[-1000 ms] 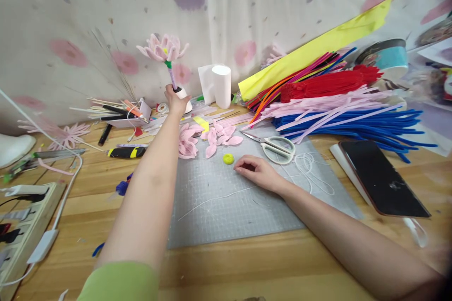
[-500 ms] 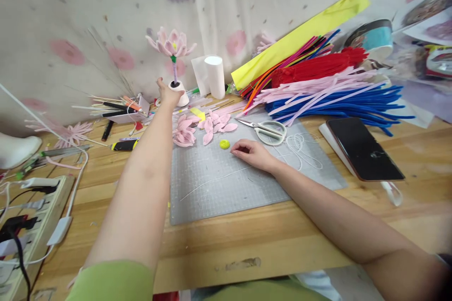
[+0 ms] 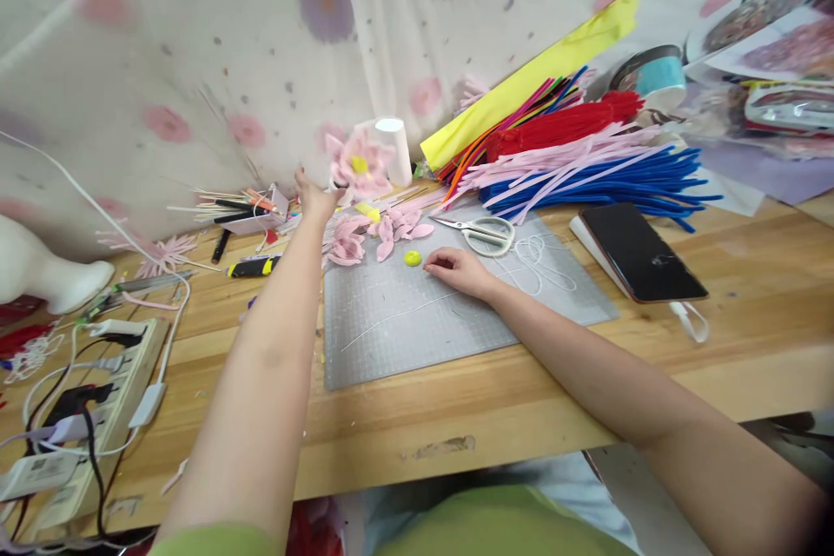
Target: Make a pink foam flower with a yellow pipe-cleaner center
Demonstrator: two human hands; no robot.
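My left hand (image 3: 317,196) reaches to the back of the table, closed at the small white pot of a pink fuzzy-stem flower (image 3: 360,165) with a yellow centre. The bloom leans towards me and hides most of the pot. My right hand (image 3: 458,269) rests on the grey cutting mat (image 3: 404,339), fingers curled together; whatever they may hold is hidden. Just left of its fingertips lies a yellow-green ball (image 3: 412,258). White thread (image 3: 391,323) runs across the mat towards that hand. Loose pink petals (image 3: 345,241) and white-handled scissors (image 3: 488,236) lie behind.
Bundles of blue (image 3: 605,187), pink and red fuzzy stems fill the back right. A phone (image 3: 642,252) lies on a white stand at the right. On the left are a power strip (image 3: 110,426) with cables, a yellow-black tool (image 3: 254,267) and a stick box (image 3: 251,221).
The flower has tipped from upright towards me and come lower, with my left hand still at its pot. My right hand stays beside the ball. The camera view has shifted.
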